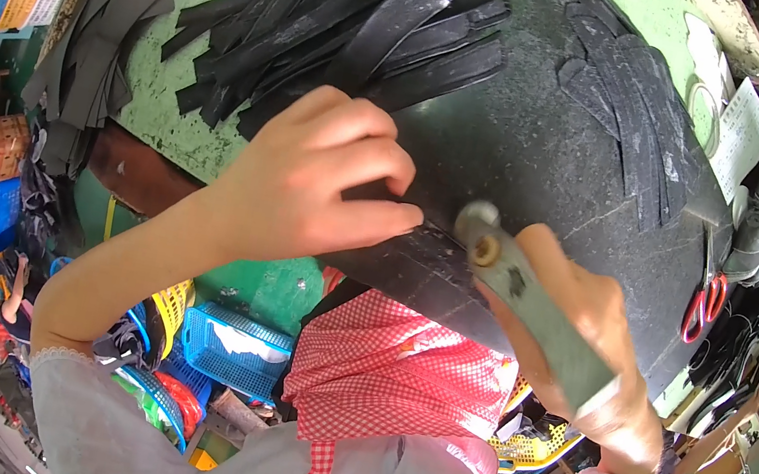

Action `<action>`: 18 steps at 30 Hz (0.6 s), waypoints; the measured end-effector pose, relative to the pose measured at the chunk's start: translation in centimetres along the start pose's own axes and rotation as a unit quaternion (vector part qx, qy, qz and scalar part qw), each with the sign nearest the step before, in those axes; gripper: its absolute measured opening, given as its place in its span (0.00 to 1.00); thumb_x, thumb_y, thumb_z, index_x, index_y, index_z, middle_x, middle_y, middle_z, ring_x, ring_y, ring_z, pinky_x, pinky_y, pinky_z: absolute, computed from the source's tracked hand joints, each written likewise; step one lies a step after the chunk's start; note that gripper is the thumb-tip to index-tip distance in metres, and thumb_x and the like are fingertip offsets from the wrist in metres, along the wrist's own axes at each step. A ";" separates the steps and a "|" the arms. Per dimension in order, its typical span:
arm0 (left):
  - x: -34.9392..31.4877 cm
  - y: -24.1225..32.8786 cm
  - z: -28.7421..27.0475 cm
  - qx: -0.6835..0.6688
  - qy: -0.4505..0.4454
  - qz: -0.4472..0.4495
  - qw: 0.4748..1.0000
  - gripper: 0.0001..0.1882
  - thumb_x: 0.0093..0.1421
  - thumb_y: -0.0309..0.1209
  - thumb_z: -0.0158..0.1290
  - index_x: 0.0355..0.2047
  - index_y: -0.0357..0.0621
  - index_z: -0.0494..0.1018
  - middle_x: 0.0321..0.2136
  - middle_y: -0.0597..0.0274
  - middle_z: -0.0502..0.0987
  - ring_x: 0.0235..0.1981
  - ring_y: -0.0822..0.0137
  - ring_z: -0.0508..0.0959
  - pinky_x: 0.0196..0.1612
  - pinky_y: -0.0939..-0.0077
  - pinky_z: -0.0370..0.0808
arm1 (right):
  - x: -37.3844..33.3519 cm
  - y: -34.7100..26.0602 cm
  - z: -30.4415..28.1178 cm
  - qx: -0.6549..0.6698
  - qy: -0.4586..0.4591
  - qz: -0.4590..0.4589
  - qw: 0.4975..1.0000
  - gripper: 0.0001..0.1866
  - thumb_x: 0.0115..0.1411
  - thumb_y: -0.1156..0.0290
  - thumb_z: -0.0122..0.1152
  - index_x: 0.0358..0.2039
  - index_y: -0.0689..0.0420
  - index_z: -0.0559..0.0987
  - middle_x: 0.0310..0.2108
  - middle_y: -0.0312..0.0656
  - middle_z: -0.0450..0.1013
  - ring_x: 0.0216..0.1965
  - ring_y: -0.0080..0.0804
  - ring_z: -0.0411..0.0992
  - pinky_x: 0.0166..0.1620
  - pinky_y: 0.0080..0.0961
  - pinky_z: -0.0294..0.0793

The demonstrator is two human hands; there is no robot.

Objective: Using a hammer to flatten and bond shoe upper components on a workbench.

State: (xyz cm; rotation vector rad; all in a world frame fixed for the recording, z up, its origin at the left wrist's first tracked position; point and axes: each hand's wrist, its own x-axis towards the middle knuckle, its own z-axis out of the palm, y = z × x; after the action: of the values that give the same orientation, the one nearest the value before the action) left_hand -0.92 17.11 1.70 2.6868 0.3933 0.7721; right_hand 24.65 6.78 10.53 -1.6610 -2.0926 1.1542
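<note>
- Head view: farthest left, well beyond the left forearm, a bundle of long, flat, dark grey strips (93, 49) hangs over the edge of the worn, pale green tabletop (155, 101).
- Nearer than the left hand, below the tabletop, stands a blue plastic lattice basket (224, 367) with something white inside.
- Just beyond the left hand, a loose heap of long, flat black strips (375, 33) fans out.
- The bare left hand (318, 181) has its fingers curled, thumb and forefinger close together; I cannot tell whether they pinch a dark piece.
- Under both hands spreads a broad, smooth black board (520, 130) with rounded edges.
- Just right of the left fingertips, over the board, is the blurred head of a pale grey hammer (541, 327).
- The bare right hand (597, 301) is wrapped firmly around that hammer.
- Beyond the right hand lies a second pile of flat black strips (626, 108).
- Farther right of that grasp are red-handled metal scissors (711, 296).
</note>
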 end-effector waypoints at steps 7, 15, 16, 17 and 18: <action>-0.7 -0.5 -0.8 -0.017 -0.001 -0.054 0.998 0.16 0.43 0.34 0.73 0.35 0.59 0.86 0.37 0.73 0.78 0.43 0.58 0.75 0.45 0.60 0.71 | 1.2 -0.4 0.6 0.089 -0.039 0.041 0.994 0.12 0.62 0.73 0.62 0.42 0.59 0.69 0.26 0.53 0.74 0.31 0.60 0.78 0.35 0.51 0.76; -1.8 -0.7 -0.8 -0.006 0.026 -0.087 0.996 0.15 0.43 0.34 0.73 0.34 0.59 0.86 0.36 0.73 0.79 0.42 0.58 0.75 0.46 0.61 0.69 | 2.4 -0.5 1.2 0.027 -0.041 -0.035 0.998 0.16 0.60 0.75 0.62 0.46 0.61 0.68 0.25 0.56 0.75 0.31 0.61 0.78 0.34 0.53 0.77; -1.9 -0.3 -0.9 0.017 0.031 -0.079 0.996 0.15 0.43 0.34 0.73 0.35 0.59 0.86 0.36 0.73 0.79 0.42 0.58 0.75 0.46 0.61 0.69 | 2.6 -0.5 1.3 0.050 -0.030 -0.036 0.998 0.17 0.60 0.74 0.62 0.47 0.61 0.68 0.25 0.57 0.75 0.31 0.61 0.78 0.34 0.53 0.77; -1.9 0.3 -1.0 0.041 0.035 -0.071 0.996 0.16 0.44 0.34 0.73 0.35 0.60 0.86 0.36 0.74 0.79 0.41 0.59 0.75 0.46 0.61 0.69 | 2.5 -0.9 1.6 0.012 0.037 -0.040 0.998 0.10 0.68 0.74 0.66 0.40 0.60 0.71 0.25 0.53 0.72 0.28 0.62 0.77 0.28 0.44 0.72; -2.0 0.4 -1.0 0.063 0.037 -0.062 0.995 0.16 0.44 0.35 0.73 0.36 0.60 0.86 0.37 0.74 0.79 0.42 0.59 0.75 0.46 0.61 0.68 | 2.6 -1.0 1.6 0.014 0.018 -0.047 0.999 0.13 0.64 0.74 0.64 0.43 0.61 0.70 0.25 0.55 0.73 0.30 0.61 0.78 0.31 0.49 0.74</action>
State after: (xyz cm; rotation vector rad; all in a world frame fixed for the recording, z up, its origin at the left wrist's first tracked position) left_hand -2.98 16.28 1.74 2.7232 0.6389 0.8371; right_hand 22.06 8.42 9.43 -1.5429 -2.0969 1.1112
